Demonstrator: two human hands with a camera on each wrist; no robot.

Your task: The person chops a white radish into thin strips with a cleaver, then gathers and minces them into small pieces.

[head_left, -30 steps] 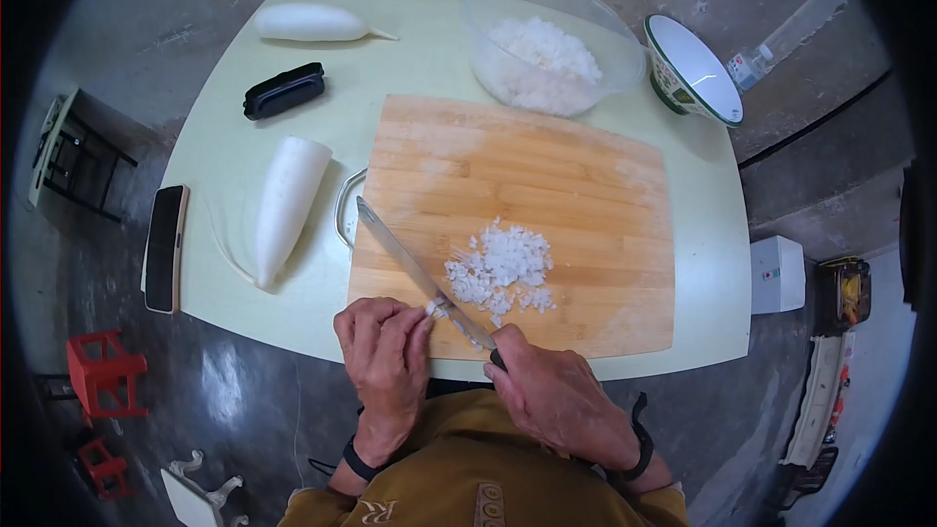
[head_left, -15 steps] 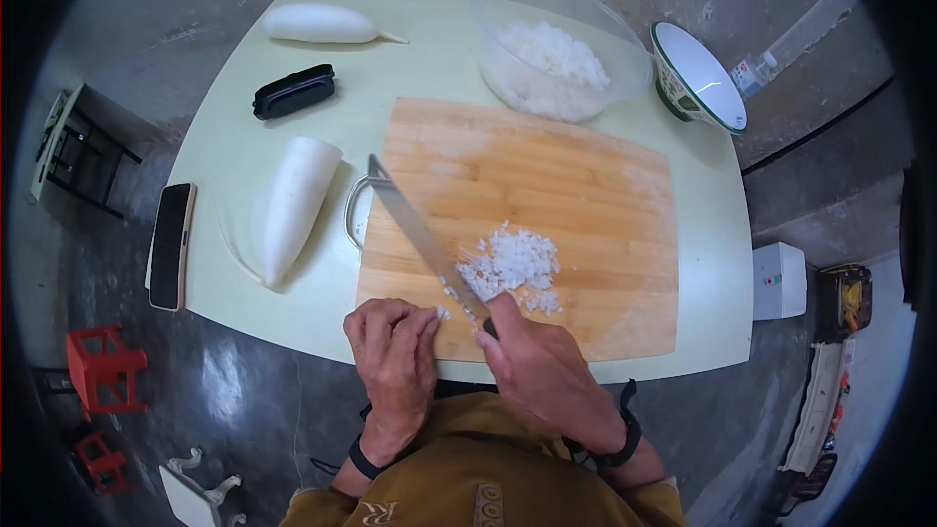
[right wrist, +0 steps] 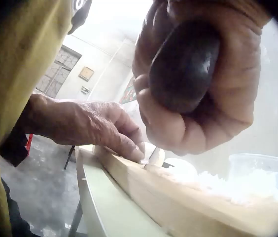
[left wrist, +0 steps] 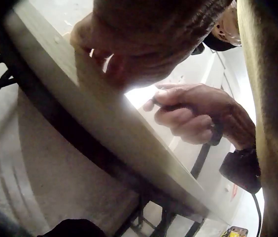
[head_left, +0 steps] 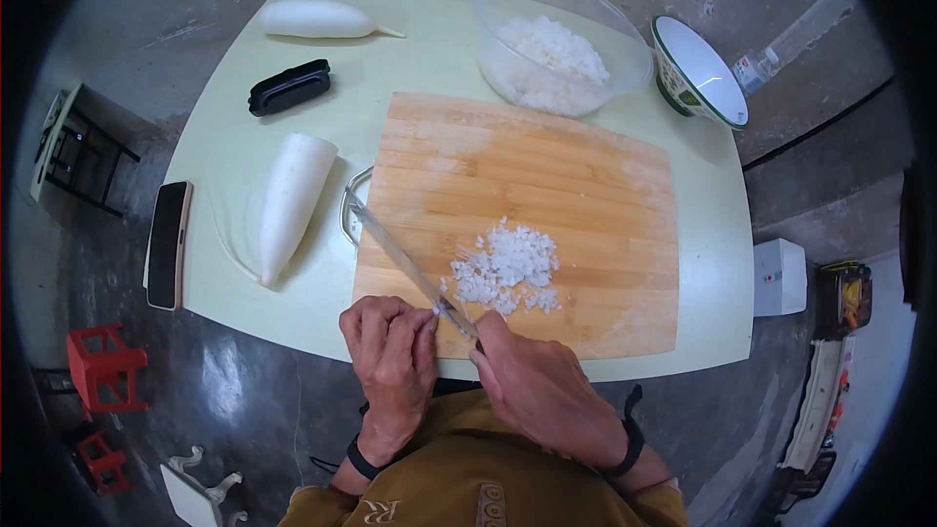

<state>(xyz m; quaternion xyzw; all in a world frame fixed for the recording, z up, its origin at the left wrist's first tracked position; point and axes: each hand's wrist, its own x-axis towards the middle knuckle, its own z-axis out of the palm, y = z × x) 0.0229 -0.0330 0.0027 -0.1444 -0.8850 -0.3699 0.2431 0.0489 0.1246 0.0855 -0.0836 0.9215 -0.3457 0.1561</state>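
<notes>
My right hand [head_left: 547,381] grips the black handle [right wrist: 186,66] of a kitchen knife [head_left: 395,249]. The blade slants up and left over the front-left part of the wooden cutting board [head_left: 547,176], its edge close beside my left fingertips. With bent fingers, my left hand [head_left: 390,346] holds a small piece of white radish [right wrist: 145,161] at the board's near edge, mostly hidden by the fingers. A heap of finely chopped radish [head_left: 512,263] lies just right of the blade.
Left of the board lie a cut white radish [head_left: 293,200], a phone [head_left: 168,244] and a black case [head_left: 290,88]. A whole radish [head_left: 317,19] lies at the back left. Behind the board stand a clear bowl [head_left: 625,63] of chopped white bits and a tilted enamel bowl [head_left: 701,68].
Half a second ago the blade was raised and swung to the right, off the left fingertips. It has come back down and left beside them. The left hand stays nearly in place.
</notes>
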